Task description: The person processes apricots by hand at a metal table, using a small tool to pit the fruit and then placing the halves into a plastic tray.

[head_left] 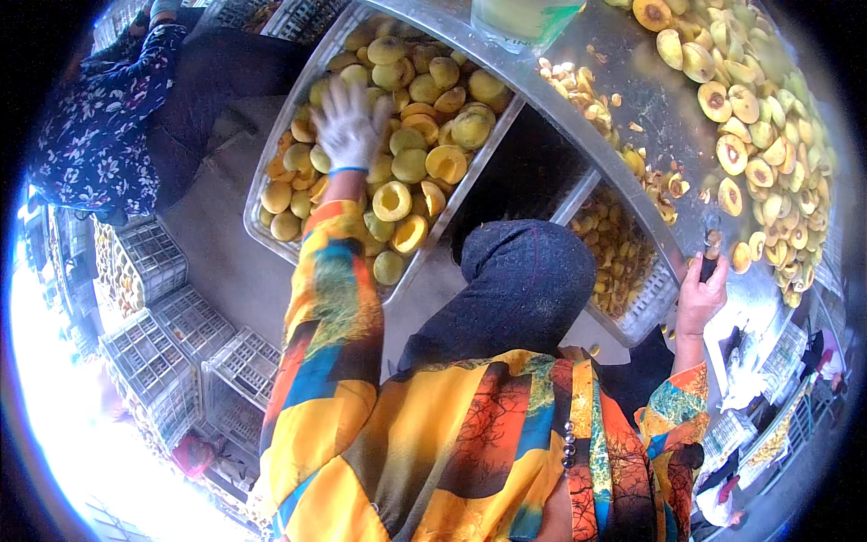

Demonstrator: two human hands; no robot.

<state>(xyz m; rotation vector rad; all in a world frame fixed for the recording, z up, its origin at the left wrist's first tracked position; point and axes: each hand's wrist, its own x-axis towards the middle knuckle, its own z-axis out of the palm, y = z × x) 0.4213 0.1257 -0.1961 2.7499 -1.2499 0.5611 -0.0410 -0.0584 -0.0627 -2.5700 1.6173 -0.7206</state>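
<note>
My left hand, in a white glove with a blue cuff, is spread flat over halved yellow peaches. They fill a plastic crate beside my knee; some show hollow orange centres, others their skin. Whether the palm presses on the fruit is hidden. At the edge of the metal table, my bare right hand grips a small pitting tool by its dark handle, its metal end pointing over the tabletop. Peach halves with pits still in them are heaped beyond that hand.
Pit pieces and scraps lie along the raised table rim. A translucent plastic tub bears writing. Below the table, another crate holds brownish pieces. A person in a floral top bends at left, near stacked crates.
</note>
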